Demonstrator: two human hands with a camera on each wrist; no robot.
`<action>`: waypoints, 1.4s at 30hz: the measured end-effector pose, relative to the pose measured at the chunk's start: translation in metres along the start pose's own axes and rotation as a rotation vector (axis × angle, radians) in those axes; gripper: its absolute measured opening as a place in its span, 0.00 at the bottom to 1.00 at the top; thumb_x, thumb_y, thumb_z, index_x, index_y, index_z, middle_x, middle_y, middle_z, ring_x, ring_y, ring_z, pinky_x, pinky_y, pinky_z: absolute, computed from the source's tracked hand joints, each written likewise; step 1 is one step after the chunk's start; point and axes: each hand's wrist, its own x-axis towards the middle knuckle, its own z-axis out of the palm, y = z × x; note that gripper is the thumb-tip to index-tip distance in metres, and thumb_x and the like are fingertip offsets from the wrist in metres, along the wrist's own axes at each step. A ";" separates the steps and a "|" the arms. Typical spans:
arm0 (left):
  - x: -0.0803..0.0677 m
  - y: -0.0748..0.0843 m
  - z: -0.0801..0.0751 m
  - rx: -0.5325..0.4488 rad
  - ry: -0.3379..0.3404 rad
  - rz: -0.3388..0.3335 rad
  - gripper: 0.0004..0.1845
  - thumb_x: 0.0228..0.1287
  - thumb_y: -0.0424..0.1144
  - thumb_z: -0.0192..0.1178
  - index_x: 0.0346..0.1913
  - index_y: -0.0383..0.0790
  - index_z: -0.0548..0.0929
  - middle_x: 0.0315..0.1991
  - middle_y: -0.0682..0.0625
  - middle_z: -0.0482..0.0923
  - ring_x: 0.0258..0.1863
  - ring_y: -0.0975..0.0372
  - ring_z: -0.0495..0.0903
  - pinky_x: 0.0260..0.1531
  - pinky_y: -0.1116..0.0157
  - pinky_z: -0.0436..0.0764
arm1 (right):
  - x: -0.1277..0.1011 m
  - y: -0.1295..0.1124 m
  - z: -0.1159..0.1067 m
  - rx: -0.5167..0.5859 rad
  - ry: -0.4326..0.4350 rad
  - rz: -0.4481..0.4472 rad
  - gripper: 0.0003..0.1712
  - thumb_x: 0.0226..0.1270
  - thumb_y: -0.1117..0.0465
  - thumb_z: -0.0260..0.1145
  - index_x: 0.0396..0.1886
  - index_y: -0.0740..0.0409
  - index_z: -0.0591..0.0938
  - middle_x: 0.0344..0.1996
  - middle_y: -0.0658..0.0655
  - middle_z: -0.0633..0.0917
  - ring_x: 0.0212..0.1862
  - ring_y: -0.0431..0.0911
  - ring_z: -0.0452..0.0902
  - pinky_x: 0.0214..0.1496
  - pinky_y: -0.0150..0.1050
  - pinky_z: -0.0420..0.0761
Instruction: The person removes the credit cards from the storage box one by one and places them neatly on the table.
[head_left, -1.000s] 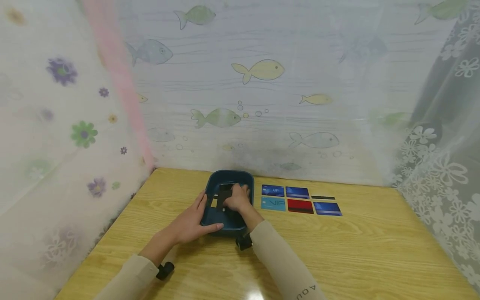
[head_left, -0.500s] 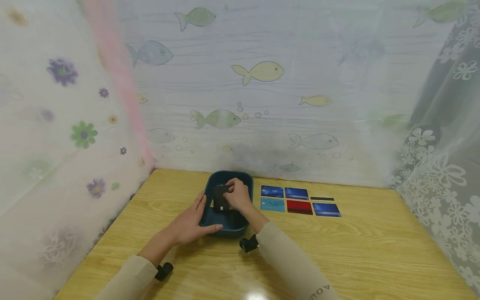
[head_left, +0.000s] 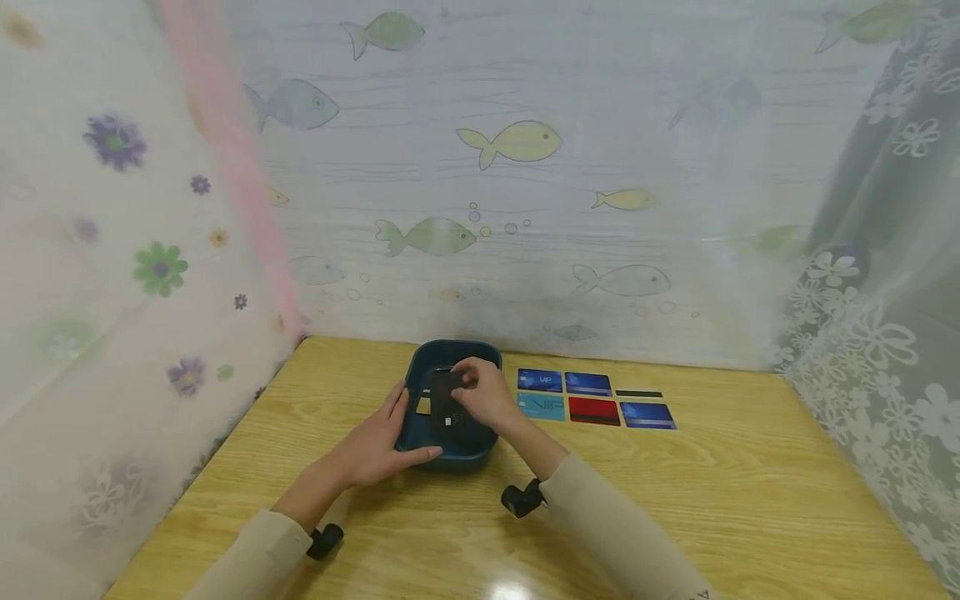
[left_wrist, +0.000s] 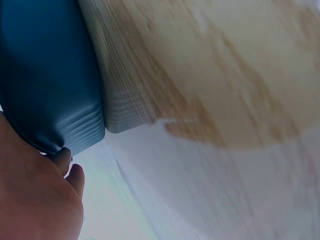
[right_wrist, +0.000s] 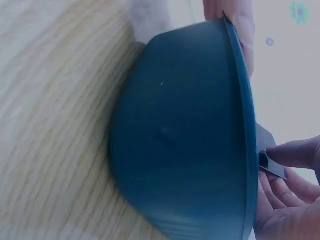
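The left hand [head_left: 378, 447] is bracing the near-left wall of the dark blue basin [head_left: 480, 360] with fingers spread flat, steadying it on the wooden table [head_left: 750, 500], while the right hand [head_left: 487, 396] is pinching a black card [head_left: 445, 398] just above the basin, left of the row of cards [head_left: 596, 398].

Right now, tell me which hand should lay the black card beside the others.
Probably the right. The right hand already pinches the black card over the blue tub and is nearer the card rows; the left hand steadies the tub.
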 end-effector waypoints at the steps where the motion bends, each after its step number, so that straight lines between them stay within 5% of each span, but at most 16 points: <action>1: 0.000 0.000 0.000 -0.003 0.001 0.000 0.68 0.56 0.82 0.53 0.83 0.36 0.42 0.84 0.44 0.34 0.79 0.44 0.53 0.71 0.42 0.64 | -0.002 0.001 -0.002 0.005 0.006 -0.002 0.17 0.64 0.71 0.70 0.53 0.62 0.84 0.36 0.57 0.80 0.35 0.47 0.78 0.40 0.44 0.80; 27: 0.002 -0.001 0.000 -0.001 0.019 0.022 0.69 0.55 0.82 0.54 0.83 0.35 0.43 0.84 0.43 0.34 0.78 0.43 0.55 0.70 0.43 0.66 | -0.044 0.008 -0.035 0.178 0.020 0.089 0.15 0.65 0.72 0.69 0.51 0.62 0.82 0.37 0.58 0.83 0.37 0.47 0.82 0.39 0.42 0.85; 34: 0.001 -0.001 0.000 0.010 0.016 0.013 0.68 0.57 0.82 0.54 0.83 0.35 0.42 0.84 0.42 0.34 0.79 0.43 0.54 0.70 0.41 0.66 | -0.050 0.013 -0.044 0.227 0.020 0.097 0.16 0.63 0.75 0.69 0.50 0.64 0.81 0.39 0.62 0.85 0.36 0.49 0.84 0.45 0.55 0.87; 42: -0.001 0.000 0.000 0.022 0.018 0.021 0.67 0.58 0.81 0.53 0.83 0.34 0.42 0.84 0.42 0.33 0.79 0.42 0.54 0.70 0.42 0.66 | -0.059 0.023 -0.057 0.211 -0.019 0.098 0.22 0.64 0.75 0.69 0.58 0.66 0.79 0.42 0.66 0.85 0.42 0.54 0.87 0.47 0.54 0.87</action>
